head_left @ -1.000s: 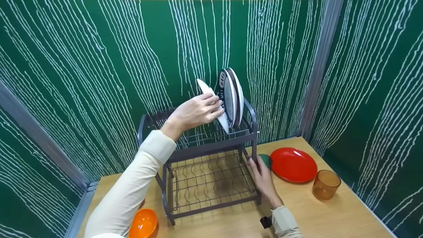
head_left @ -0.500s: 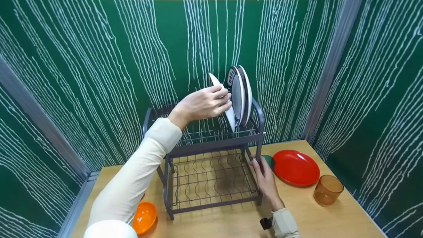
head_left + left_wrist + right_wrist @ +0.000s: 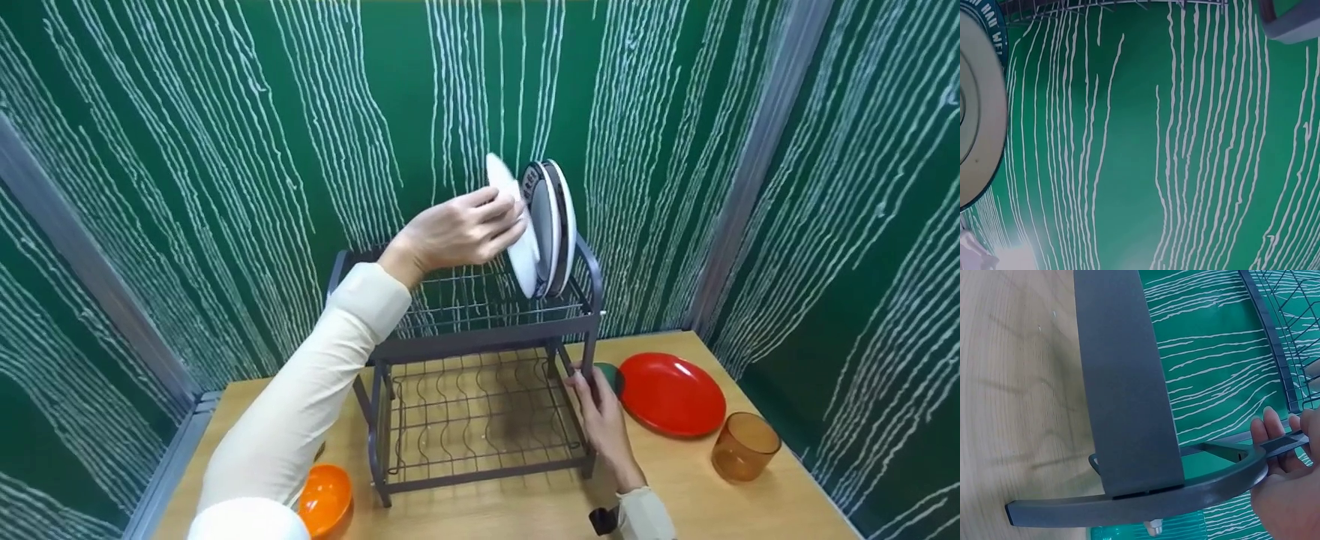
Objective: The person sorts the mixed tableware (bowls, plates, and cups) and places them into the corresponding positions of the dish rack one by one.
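My left hand [image 3: 465, 229] pinches a white plate [image 3: 525, 259] by its left side, above the upper tier of a dark grey two-tier dish rack [image 3: 480, 342]. The plate leans to the left, its lower edge down at the rack wires. Just right of it, dark-rimmed plates [image 3: 568, 236] stand upright in the rack. In the left wrist view, a plate with lettering on its rim [image 3: 988, 112] fills the left edge; the hand is mostly out of that view. My right hand [image 3: 607, 424] grips the rack's right front post, its fingers [image 3: 1272, 424] around the bar in the right wrist view.
Right of the rack, on the wooden table [image 3: 787, 510], lie a red plate [image 3: 673, 394], a green item [image 3: 611, 377] partly hidden by the right hand, and an amber cup [image 3: 745, 448]. An orange bowl [image 3: 326, 499] sits at the front left. Green walls [image 3: 450, 90] enclose the table.
The head view has shifted slightly. My left hand keeps hold of the white plate, which has turned to show more of its face and stands closer to the upright plates. The right hand stays on the post.
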The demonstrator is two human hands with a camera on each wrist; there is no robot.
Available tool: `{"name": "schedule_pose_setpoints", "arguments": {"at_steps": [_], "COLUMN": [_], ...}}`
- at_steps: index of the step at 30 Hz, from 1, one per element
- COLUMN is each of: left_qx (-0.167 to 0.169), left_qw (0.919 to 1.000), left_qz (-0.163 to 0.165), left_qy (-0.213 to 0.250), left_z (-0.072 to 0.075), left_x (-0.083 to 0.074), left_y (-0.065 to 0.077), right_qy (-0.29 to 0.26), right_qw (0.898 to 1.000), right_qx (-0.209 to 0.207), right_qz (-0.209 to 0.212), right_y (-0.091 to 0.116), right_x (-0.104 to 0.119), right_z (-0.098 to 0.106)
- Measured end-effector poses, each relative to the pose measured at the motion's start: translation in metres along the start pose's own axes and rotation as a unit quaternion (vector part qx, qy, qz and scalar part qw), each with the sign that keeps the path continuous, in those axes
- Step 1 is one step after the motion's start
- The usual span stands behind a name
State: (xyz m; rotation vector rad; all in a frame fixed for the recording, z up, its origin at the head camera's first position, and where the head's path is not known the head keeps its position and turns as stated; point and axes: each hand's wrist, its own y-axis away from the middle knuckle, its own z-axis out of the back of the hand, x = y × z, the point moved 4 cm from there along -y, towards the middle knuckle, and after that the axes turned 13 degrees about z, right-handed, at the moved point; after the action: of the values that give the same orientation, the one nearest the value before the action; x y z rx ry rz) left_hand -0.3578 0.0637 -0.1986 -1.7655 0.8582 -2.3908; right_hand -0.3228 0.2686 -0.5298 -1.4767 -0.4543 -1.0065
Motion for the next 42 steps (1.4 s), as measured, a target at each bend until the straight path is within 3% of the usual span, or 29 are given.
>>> {"name": "schedule_pose_setpoints", "arguments": {"at_steps": [3, 7, 18, 22, 26, 33, 42], "left_qx": [-0.006, 0.010, 0.048, 0.056, 0.079, 0.126, 0.204], "left_qw": [0.9999, 0.9999, 0.9979, 0.9972, 0.9936, 0.9783, 0.9398], "left_qz": [0.005, 0.004, 0.015, 0.032, 0.071, 0.140, 0.219], "left_qy": [0.007, 0.011, 0.040, 0.038, 0.036, 0.086, 0.165], "left_z": [-0.002, -0.009, -0.024, -0.029, -0.035, -0.045, -0.052], "left_x": [0.003, 0.004, 0.000, 0.002, 0.005, 0.007, 0.002], "left_y": [-0.004, -0.004, 0.005, 0.002, 0.001, -0.007, -0.007], "right_qy": [0.000, 0.010, 0.000, -0.002, -0.005, 0.001, -0.001], "right_qw": [1.000, 1.000, 1.000, 1.000, 1.000, 1.000, 1.000], "right_qx": [-0.006, -0.005, 0.001, -0.001, -0.009, -0.012, -0.008], "right_qz": [0.007, 0.015, -0.003, 0.008, 0.003, 0.008, -0.001], "right_y": [-0.002, -0.002, 0.010, 0.006, 0.004, 0.000, 0.003], "right_x": [0.000, 0.005, 0.039, 0.036, 0.019, 0.002, 0.000], "right_z": [0.001, -0.001, -0.001, -0.002, -0.003, -0.003, -0.002]}}
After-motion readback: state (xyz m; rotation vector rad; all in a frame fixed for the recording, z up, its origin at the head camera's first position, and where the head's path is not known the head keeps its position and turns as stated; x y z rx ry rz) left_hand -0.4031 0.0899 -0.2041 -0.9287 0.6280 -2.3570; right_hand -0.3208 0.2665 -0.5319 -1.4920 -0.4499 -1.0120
